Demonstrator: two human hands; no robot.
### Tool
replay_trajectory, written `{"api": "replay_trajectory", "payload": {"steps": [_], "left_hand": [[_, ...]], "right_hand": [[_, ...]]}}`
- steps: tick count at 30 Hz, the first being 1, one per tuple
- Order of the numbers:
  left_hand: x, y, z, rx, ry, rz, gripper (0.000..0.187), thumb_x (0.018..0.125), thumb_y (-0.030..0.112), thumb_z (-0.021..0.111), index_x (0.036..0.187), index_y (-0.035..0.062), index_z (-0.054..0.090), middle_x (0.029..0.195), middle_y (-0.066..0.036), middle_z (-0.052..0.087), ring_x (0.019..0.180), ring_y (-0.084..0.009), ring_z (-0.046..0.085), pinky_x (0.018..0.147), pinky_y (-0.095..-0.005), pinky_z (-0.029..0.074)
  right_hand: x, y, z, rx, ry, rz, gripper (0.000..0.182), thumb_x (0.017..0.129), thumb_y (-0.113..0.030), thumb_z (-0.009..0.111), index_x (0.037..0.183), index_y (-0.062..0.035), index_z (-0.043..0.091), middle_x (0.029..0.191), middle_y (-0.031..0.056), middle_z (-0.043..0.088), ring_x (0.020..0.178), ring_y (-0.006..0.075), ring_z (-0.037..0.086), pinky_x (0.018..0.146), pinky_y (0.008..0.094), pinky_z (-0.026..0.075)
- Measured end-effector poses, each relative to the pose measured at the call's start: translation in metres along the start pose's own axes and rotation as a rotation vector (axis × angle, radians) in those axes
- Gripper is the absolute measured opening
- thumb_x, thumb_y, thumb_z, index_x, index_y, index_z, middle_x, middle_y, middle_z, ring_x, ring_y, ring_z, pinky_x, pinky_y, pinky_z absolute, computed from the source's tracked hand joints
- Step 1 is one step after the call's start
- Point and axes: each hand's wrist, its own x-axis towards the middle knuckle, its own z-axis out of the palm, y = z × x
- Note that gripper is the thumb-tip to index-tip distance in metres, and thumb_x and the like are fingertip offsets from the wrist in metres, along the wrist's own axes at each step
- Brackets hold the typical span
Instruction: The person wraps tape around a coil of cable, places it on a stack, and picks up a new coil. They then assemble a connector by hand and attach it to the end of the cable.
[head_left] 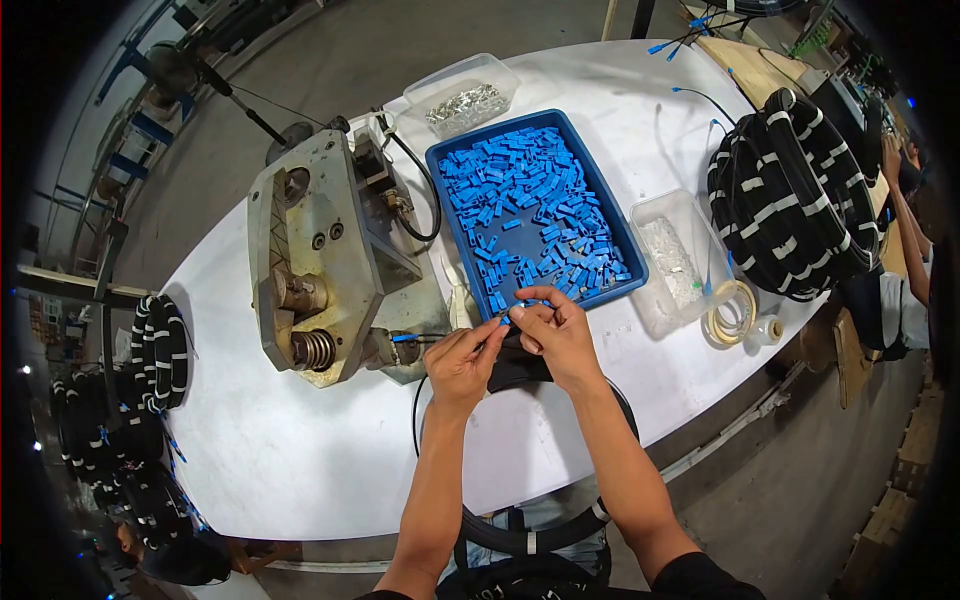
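Note:
My left hand and my right hand meet in front of the blue tray, both with fingers pinched. Between their fingertips is a small blue connector, partly hidden by the fingers. A thick black cable with white bands loops below my hands, near my lap. Many small blue connectors lie loose in the tray. Just left of my left hand, another blue piece on a thin cable lies by the metal press.
Behind the tray stands a clear box of metal parts. A clear box of transparent pieces and tape rolls are at the right, beside a banded black cable coil. More coils lie left. People work at both sides.

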Motion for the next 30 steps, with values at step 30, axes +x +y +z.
{"api": "replay_trajectory", "payload": {"steps": [30], "left_hand": [[-0.010,0.071,0.039,0.221,-0.789,-0.113,0.074,0.060,0.046,0.088,0.111,-0.0018,0.064,0.099,-0.017,0.070,0.089,-0.0331,0.069,0.076,-0.0407,0.055]], "right_hand": [[-0.063,0.010,-0.055,-0.013,0.303,-0.422,0.023,0.088,-0.003,0.071,0.107,-0.0003,0.058,0.094,0.0030,0.060,0.080,0.0055,0.058,0.071,0.0200,0.051]]}}
